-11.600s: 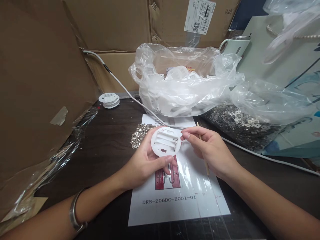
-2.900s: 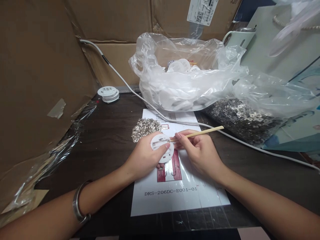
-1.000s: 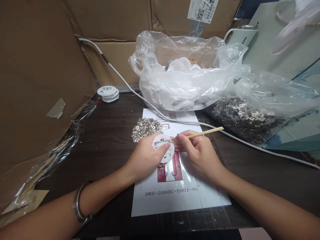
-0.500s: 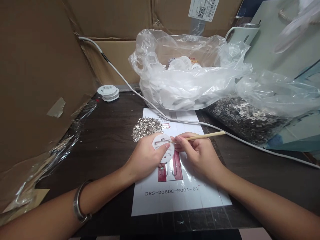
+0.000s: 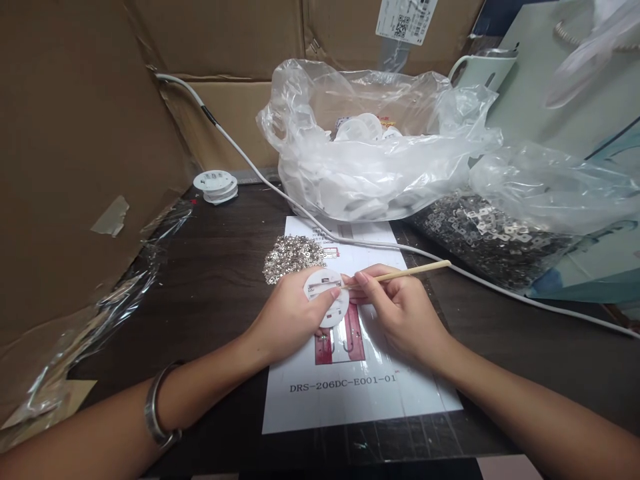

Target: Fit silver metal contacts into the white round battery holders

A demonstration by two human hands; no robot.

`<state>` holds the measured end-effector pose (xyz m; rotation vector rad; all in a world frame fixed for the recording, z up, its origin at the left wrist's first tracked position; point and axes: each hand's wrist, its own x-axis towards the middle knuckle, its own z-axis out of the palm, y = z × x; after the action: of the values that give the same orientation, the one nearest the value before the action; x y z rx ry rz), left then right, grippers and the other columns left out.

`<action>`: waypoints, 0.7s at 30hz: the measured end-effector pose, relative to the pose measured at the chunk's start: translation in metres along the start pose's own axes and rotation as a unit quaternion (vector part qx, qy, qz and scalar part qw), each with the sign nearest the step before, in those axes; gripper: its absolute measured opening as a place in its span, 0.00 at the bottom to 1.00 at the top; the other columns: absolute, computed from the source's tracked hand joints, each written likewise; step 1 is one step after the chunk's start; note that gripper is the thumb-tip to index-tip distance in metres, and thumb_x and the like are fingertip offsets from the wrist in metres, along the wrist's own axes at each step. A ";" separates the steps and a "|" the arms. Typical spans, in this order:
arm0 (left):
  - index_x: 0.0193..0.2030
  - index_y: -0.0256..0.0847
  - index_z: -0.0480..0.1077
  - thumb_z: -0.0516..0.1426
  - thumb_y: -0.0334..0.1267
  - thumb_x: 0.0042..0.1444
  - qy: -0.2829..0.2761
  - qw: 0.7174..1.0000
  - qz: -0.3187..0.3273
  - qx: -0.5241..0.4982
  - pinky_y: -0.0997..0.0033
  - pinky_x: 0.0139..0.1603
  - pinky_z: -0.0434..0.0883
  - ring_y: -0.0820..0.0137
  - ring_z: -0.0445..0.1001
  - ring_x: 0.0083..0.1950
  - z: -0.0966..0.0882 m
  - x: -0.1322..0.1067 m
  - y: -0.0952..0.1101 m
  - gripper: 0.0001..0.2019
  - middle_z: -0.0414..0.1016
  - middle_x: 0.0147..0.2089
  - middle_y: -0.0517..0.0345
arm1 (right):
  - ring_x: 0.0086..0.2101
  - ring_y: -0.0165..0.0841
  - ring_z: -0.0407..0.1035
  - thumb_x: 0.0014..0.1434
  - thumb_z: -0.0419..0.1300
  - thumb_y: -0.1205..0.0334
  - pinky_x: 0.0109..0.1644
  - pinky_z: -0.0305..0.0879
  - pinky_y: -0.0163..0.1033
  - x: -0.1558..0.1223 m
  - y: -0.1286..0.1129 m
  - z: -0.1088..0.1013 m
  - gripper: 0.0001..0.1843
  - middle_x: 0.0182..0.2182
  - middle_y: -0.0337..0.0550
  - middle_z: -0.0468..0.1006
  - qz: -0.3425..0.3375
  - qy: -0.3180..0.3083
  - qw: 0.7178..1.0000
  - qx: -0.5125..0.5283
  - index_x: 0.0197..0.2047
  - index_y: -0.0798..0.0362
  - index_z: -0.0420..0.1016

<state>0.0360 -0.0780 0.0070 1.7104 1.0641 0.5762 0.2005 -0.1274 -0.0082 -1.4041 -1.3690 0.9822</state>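
My left hand (image 5: 290, 313) grips a round white plastic disc (image 5: 327, 313) that has slots and small metal pieces in its face; the thumb lies across it. My right hand (image 5: 400, 310) is closed around a thin wooden stick (image 5: 420, 269), whose near end meets the disc's right side by my left thumb. Both hands are over a printed sheet (image 5: 345, 413) with a red picture. Just beyond my left hand lies a heap of small shiny metal parts (image 5: 293, 257).
A clear plastic bag (image 5: 370, 173) of white discs stands at the back. To its right is a bag of metal parts (image 5: 500, 233). A white cable (image 5: 240, 150) crosses the table. A small stack of white discs (image 5: 217, 187) sits at the back left, by cardboard walls (image 5: 65, 133).
Very little differs. My right fingertips have shifted slightly along the stick, which stays against the disc. The left hand keeps its hold on the disc.
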 end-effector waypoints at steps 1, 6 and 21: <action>0.36 0.38 0.72 0.57 0.37 0.57 0.000 1.000 0.000 0.003 0.75 0.34 0.68 0.73 0.71 0.33 0.000 0.000 0.000 0.06 0.75 0.33 0.59 | 0.33 0.33 0.74 0.64 0.52 0.56 0.38 0.72 0.41 0.000 0.000 0.000 0.16 0.34 0.45 0.78 0.000 0.002 1.000 -0.006 0.33 0.56 0.75; 0.37 0.38 0.72 0.56 0.37 0.58 0.000 1.000 -0.002 0.005 0.73 0.34 0.68 0.72 0.70 0.33 0.001 0.001 0.001 0.06 0.75 0.34 0.59 | 0.32 0.33 0.74 0.64 0.52 0.58 0.38 0.72 0.41 0.001 -0.001 0.004 0.16 0.34 0.45 0.78 -0.011 0.019 0.999 -0.036 0.30 0.56 0.76; 0.37 0.37 0.73 0.56 0.36 0.57 0.007 1.000 0.001 -0.015 0.73 0.35 0.68 0.71 0.72 0.35 0.003 -0.001 0.000 0.06 0.77 0.35 0.57 | 0.33 0.33 0.74 0.64 0.52 0.58 0.39 0.72 0.41 0.003 -0.001 -0.001 0.15 0.34 0.45 0.78 -0.021 -0.016 0.999 -0.024 0.32 0.55 0.77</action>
<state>0.0373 -0.0802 0.0058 1.6840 1.0576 0.6032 0.2019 -0.1247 -0.0069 -1.3956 -1.4478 0.9542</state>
